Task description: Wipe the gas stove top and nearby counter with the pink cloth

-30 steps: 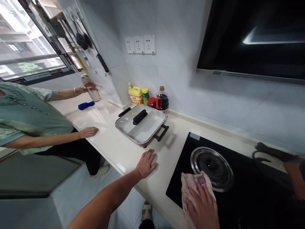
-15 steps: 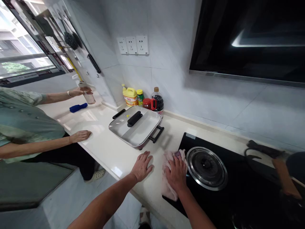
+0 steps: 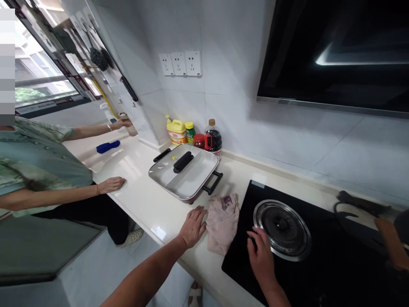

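A pale pink cloth (image 3: 221,228) lies on the counter at the left edge of the black cooktop (image 3: 287,273). Beside the cloth's left edge, my left hand (image 3: 192,227) rests flat on the counter with fingers stretched out, holding nothing. My right hand (image 3: 261,255) is over the cooktop, just left of the round burner (image 3: 281,230); its fingers are apart and bent, with nothing in them. Beyond my left hand stands a rectangular electric pan with a clear lid (image 3: 198,174) and black handles.
A co-worker at the left has one hand (image 3: 111,184) on the counter and the other on a clear bottle (image 3: 132,129). A blue cloth (image 3: 108,146) lies near them. A yellow jug (image 3: 177,131) and dark sauce bottle (image 3: 213,138) stand behind the pan. A wooden handle (image 3: 391,244) is at right.
My right hand has let go of the pink cloth and moved right, over the cooktop. The cloth now lies further left, off the cooktop. The co-worker's bottle has shifted toward the wall.
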`<state>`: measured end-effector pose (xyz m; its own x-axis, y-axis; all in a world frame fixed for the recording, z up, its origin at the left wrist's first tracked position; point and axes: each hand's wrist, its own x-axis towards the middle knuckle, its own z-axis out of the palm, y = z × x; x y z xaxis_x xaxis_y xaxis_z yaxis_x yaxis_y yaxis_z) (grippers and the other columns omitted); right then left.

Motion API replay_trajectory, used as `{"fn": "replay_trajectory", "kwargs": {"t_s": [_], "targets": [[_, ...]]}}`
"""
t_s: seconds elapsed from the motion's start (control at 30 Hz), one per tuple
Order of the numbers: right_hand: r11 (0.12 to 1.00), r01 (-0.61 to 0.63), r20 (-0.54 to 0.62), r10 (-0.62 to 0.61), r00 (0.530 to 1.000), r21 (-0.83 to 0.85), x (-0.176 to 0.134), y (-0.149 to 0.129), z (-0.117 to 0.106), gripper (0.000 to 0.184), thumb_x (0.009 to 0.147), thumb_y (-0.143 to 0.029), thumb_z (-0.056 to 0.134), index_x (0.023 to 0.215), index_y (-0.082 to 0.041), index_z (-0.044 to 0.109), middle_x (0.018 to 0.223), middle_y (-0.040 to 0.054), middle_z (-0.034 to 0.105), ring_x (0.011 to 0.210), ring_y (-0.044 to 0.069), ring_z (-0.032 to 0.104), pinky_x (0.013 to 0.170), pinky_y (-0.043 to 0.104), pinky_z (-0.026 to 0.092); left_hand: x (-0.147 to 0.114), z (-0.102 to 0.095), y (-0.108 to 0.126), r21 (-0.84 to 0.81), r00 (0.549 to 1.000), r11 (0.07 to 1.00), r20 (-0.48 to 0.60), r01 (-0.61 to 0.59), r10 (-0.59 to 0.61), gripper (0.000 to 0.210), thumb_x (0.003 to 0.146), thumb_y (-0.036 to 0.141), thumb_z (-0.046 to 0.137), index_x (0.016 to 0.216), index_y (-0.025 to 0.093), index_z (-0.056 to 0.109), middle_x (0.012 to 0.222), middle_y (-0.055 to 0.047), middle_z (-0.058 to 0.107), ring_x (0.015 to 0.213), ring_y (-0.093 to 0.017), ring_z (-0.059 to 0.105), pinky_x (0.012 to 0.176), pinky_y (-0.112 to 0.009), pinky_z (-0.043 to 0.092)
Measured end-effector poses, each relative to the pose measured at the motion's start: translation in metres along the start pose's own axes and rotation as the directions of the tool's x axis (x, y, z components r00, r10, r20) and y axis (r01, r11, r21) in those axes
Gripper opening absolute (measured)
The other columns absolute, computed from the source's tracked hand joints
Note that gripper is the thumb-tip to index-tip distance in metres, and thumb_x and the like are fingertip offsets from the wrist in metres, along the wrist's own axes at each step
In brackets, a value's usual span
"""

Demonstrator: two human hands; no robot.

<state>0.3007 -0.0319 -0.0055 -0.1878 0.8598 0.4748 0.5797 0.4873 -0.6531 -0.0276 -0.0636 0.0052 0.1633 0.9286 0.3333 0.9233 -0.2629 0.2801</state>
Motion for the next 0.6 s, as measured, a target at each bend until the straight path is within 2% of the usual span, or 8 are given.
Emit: {"fn": "replay_trajectory", "kwargs": {"t_s": [0.1, 0.2, 0.33, 0.43, 0.53, 0.6], "targets": [[0.982, 0.010, 0.043, -0.002, 0.999, -0.190, -0.030, 0.024, -0.029, 0.031, 0.104, -0.041, 0.046, 0.120, -0.024, 0.066, 0.131, 0.0129, 0.064, 0.129, 0.032, 0.057, 0.110, 0.057, 0.044, 0.001, -0.002, 0.002, -0.015, 1.000, 1.000, -0.006, -0.012, 0.012, 0.048, 0.105, 0.034, 0.045, 0.151, 0.019, 0.049, 0.149, -0.019, 0.056, 0.146, -0.032, 0.046, 0.116, -0.058, 0.043], [0.945, 0.071, 0.076, -0.049, 0.996, -0.320, -0.045, 0.037, -0.042, 0.034, 0.103, -0.043, 0.045, 0.123, -0.026, 0.066, 0.131, 0.0121, 0.065, 0.124, 0.033, 0.060, 0.101, 0.054, 0.049, 0.001, -0.006, 0.004, -0.033, 1.000, 0.999, -0.020, -0.019, 0.019, 0.048, 0.105, 0.036, 0.047, 0.150, 0.020, 0.049, 0.149, -0.018, 0.056, 0.145, -0.031, 0.047, 0.116, -0.057, 0.045], [0.881, 0.039, 0.026, -0.030, 0.999, -0.472, -0.052, 0.038, -0.043, 0.039, 0.103, -0.044, 0.042, 0.121, -0.022, 0.068, 0.125, 0.0162, 0.066, 0.112, 0.036, 0.063, 0.088, 0.053, 0.051, -0.005, -0.011, 0.004, -0.064, 0.998, 0.998, -0.060, 0.003, -0.007, 0.050, 0.105, 0.039, 0.046, 0.152, 0.021, 0.045, 0.154, -0.019, 0.050, 0.144, -0.029, 0.048, 0.115, -0.053, 0.047], [0.833, 0.015, 0.030, 0.001, 1.000, -0.553, -0.054, 0.037, -0.041, 0.043, 0.102, -0.049, 0.041, 0.117, -0.022, 0.071, 0.123, 0.0184, 0.064, 0.105, 0.038, 0.062, 0.079, 0.054, 0.050, -0.006, -0.012, 0.009, -0.089, 0.995, 0.996, -0.096, 0.006, -0.014, 0.051, 0.105, 0.041, 0.046, 0.151, 0.021, 0.044, 0.160, -0.020, 0.042, 0.148, -0.030, 0.042, 0.116, -0.055, 0.046], [0.818, -0.009, 0.033, 0.034, 0.999, -0.575, -0.053, 0.035, -0.038, 0.045, 0.102, -0.051, 0.039, 0.115, -0.022, 0.071, 0.119, 0.0178, 0.065, 0.102, 0.037, 0.061, 0.076, 0.052, 0.049, 0.009, -0.006, 0.026, -0.109, 0.991, 0.994, -0.130, -0.031, 0.017, 0.050, 0.103, 0.039, 0.049, 0.150, 0.024, 0.049, 0.167, -0.017, 0.033, 0.155, -0.034, 0.031, 0.121, -0.059, 0.039], [0.826, -0.028, 0.024, 0.050, 0.998, -0.563, -0.052, 0.031, -0.037, 0.044, 0.103, -0.049, 0.038, 0.115, -0.022, 0.071, 0.118, 0.0164, 0.065, 0.102, 0.035, 0.061, 0.077, 0.051, 0.049, 0.030, 0.002, 0.045, -0.097, 0.996, 0.995, -0.089, -0.016, 0.007, 0.053, 0.099, 0.040, 0.056, 0.150, 0.028, 0.051, 0.169, -0.013, 0.031, 0.158, -0.037, 0.025, 0.124, -0.061, 0.033]]}}
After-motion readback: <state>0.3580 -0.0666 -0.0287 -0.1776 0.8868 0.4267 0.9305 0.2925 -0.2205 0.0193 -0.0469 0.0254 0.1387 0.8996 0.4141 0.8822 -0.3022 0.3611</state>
